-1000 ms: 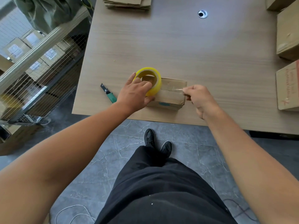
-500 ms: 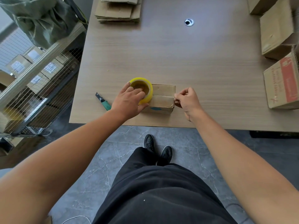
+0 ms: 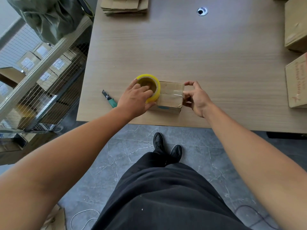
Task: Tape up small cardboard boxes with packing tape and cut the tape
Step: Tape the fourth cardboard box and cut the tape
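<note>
step: anchoring the tape strip [image 3: 174, 94] over the right end of the small cardboard box [image 3: 168, 99], along the top seam.
how to do it well: rub the end down flat over the edge, no wrinkles; hold the roll low and taut; centre on the seam; pull past the left end before cutting.
left grip [image 3: 135, 100]: clenched on the tape roll [image 3: 157, 95], fingers down in the core, thumb outside on the near rim.
right grip [image 3: 196, 98]: partly closed, nipping the box's right end, thumb on the tape end, fingers curled beside the end face.
box position: near the front edge of the counter [image 3: 182, 52], between both grips, roll on its left end.
cutter [image 3: 109, 101]: on the counter, just left of the left grip, untouched.
</note>
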`<state>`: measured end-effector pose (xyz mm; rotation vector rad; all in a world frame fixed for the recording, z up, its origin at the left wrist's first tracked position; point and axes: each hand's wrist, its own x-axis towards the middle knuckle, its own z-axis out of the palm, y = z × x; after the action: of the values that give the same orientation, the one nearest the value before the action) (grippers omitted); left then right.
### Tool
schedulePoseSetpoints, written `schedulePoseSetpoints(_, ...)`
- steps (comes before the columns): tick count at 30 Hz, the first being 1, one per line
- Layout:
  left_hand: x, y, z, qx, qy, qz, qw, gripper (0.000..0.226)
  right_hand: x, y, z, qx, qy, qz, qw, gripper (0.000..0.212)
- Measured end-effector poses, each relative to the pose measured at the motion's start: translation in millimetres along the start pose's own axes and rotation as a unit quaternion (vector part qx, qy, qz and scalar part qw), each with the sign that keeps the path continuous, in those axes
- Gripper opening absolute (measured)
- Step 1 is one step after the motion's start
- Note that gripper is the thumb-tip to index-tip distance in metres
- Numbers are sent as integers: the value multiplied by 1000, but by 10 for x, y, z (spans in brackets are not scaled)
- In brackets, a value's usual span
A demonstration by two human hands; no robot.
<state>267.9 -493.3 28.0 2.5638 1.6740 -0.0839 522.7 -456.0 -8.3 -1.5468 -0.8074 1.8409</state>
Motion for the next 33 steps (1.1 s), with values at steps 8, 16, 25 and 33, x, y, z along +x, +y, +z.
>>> schedulePoseSetpoints(8,4,25,-36,38,-31,3,999,36,119,-242,275,-458,90,-273,842,64)
schedulePoseSetpoints(16,61,-75,-348,39,-59,50,996,39,82,130,409,-410,33,-295,862,61)
schedulePoseSetpoints(25,404,-391,-928,-93,-168,23,981,32,95,129,378,-485,42,-301,820,69)
schedulePoseSetpoints(33,413,-1290,-692,-20,-207,8,978,44,156,94,485,-557,75,-287,776,72)
